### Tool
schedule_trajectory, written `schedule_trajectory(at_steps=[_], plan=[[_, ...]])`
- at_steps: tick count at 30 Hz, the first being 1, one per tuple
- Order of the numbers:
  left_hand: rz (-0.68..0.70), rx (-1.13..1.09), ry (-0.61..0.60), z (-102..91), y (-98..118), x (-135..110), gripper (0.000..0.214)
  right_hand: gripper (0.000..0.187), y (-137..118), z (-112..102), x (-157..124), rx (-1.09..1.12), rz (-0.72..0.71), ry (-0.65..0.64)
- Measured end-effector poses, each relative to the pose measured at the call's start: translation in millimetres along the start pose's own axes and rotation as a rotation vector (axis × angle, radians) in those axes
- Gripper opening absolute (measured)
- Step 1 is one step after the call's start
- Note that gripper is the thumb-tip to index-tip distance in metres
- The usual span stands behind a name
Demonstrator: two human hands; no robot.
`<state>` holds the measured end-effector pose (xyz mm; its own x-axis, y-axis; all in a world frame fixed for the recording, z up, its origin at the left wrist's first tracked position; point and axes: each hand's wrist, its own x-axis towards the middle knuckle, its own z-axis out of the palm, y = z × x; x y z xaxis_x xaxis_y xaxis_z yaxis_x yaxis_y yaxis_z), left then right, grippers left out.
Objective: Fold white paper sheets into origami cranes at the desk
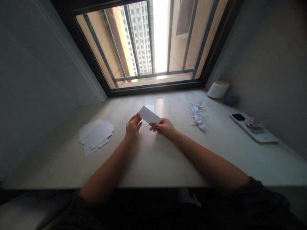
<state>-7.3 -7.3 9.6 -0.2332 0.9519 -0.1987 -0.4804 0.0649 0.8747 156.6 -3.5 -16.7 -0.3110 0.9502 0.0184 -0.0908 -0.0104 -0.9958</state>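
A white sheet of paper (150,115), folded into a rectangle, is held up above the white tabletop, tilted down toward the right. My left hand (133,126) pinches its left corner between thumb and fingers. At the lower right end, my right hand (163,126) grips it with the thumb on the near face. Left of my hands lies a loose pile of white paper sheets (97,134). Several folded white paper cranes (199,115) sit in a cluster to the right.
A phone (253,128) with a round ornament on it lies at the right. Behind it, near the wall, are a white cup-like object (218,89) and a small dark bluish item (230,101). A barred window (155,89) borders the white tabletop (153,166) at the back.
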Motion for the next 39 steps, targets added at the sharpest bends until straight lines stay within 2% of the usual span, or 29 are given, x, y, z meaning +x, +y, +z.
schedule_trajectory(at_steps=[9, 13, 16, 19, 23, 26, 31, 36, 39], plan=[[0.031, 0.130, -0.012, -3.6, -5.5, 3.3, 0.034, 0.043, -0.2, 3.0, 0.3, 0.018, 0.003, -0.023], [0.180, 0.264, 0.034, -3.3, -6.8, 2.5, 0.039, 0.042, -1.6, 2.3, 0.4, 0.025, -0.002, 0.013], [0.301, 0.321, 0.043, -1.7, -7.2, 1.5, 0.043, 0.039, -3.0, -0.2, 1.0, 0.070, -0.041, 0.127], [0.282, 0.376, -0.046, -0.4, -8.2, -0.5, 0.047, 0.037, -3.7, -2.2, 1.4, 0.111, -0.090, 0.216], [0.254, 0.516, -0.212, 0.6, -12.1, -4.9, 0.038, 0.039, -2.7, -1.9, 1.3, 0.091, -0.092, 0.195], [0.306, 0.556, -0.243, 1.0, -14.1, -7.5, 0.030, 0.042, -2.3, -0.7, 1.0, 0.050, -0.074, 0.177], [0.284, 0.512, -0.205, 1.8, -10.6, -7.2, 0.028, 0.044, -4.7, 0.7, 0.9, 0.004, -0.092, 0.122], [0.304, 0.423, -0.073, -1.7, -3.2, 1.2, 0.030, 0.043, -4.7, -0.1, 0.1, -0.024, -0.070, 0.110], [0.366, 0.411, -0.016, -4.1, 0.1, 3.0, 0.031, 0.043, -2.1, -1.5, 0.5, -0.025, -0.056, 0.112]])
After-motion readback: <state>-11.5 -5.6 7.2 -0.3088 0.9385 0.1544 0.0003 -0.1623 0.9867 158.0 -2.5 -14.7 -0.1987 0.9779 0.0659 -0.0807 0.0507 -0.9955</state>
